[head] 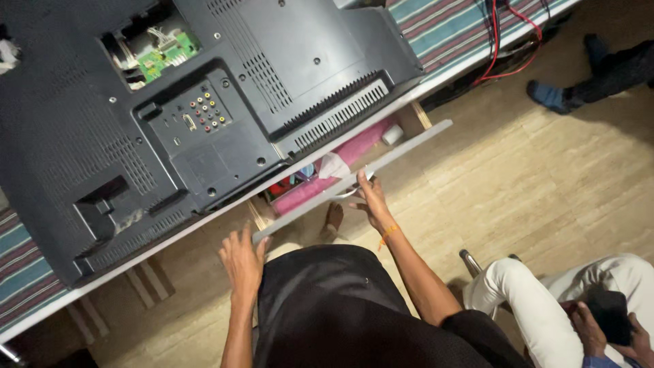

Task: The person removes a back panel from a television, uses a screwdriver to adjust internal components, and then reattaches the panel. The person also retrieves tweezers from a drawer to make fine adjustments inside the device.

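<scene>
Two hands work the drawer (354, 178) under the table (436, 80), at 12 o'clock from my torso. My right hand (371, 202) has its fingers curled on the grey front's handle; my left hand (242, 262) rests open-fingered against its left end. I judge it stiff, light and free-sliding; the handle is the best hold.

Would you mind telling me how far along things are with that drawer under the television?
Done: the drawer already stands open under the face-down television. In hand: the right hand grips its handle; the left hand touches its end. Left: the pink-lined contents look untouched.
</scene>
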